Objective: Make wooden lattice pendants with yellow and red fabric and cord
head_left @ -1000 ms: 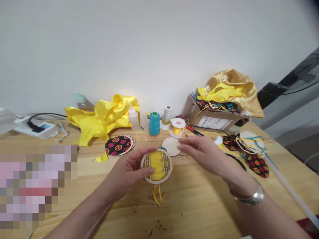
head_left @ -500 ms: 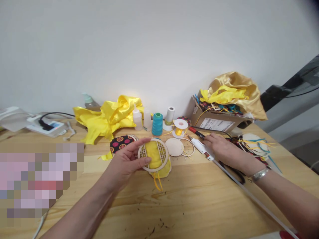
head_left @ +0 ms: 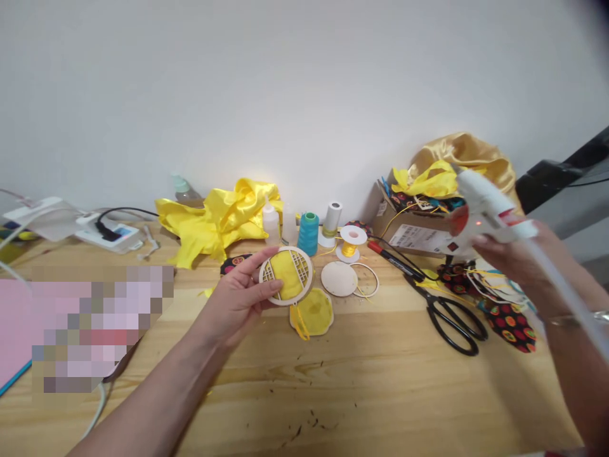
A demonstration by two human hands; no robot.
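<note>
My left hand (head_left: 247, 282) pinches a round wooden lattice frame (head_left: 301, 265) with a padded yellow fabric centre; a yellow cord loop (head_left: 299, 322) hangs from its lower edge. Just under it on the table lies a scalloped yellow fabric piece (head_left: 318, 311). My right hand (head_left: 511, 254) is wrapped round a white hot glue gun (head_left: 485, 197), raised over the right side of the table, its nozzle pointing up and left. A long glue stick (head_left: 559, 279) runs out of its back. Beside the fabric piece are a plain wooden disc (head_left: 339, 279) and a thin ring (head_left: 373, 285).
Black-handled scissors (head_left: 451, 324) and a red-capped marker (head_left: 394, 260) lie at right, before a cardboard box (head_left: 409, 231) of fabric. A teal thread cone (head_left: 308, 235), a yellow cord spool (head_left: 352, 244) and yellow satin (head_left: 214, 222) line the back. A power strip (head_left: 109, 233) sits left.
My right hand has picked up the glue gun from the table and lifted it up and right, uncovering the scissors. The left hand has raised the lattice frame slightly away from the scalloped piece.
</note>
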